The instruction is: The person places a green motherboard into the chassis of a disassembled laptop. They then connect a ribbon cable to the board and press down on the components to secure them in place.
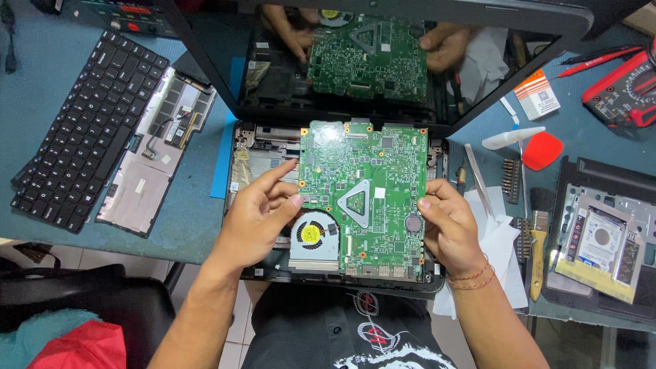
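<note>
A blue-grey worktable point(198, 205) carried everything, its near edge running just under the opened laptop base point(263, 160), whose dark screen point(273, 75) stood up behind and mirrored the work. To the left lay a detached black keyboard point(82, 130) and a palmrest cover point(154, 160), with bare table between them and the base. On the right, a hard drive in its caddy point(601, 242), a brush point(538, 239), a bit holder point(511, 179) and a red multimeter point(625, 89) crowded the surface, leaving little free room.

The green motherboard point(362, 191), with its cooling fan point(314, 236) at the lower left corner, sat over the base, filling most of it. The left hand point(256, 215) pinched the board's left edge between thumb and curled fingers. The right hand point(451, 229) gripped the right edge likewise, fingers closed on it.
</note>
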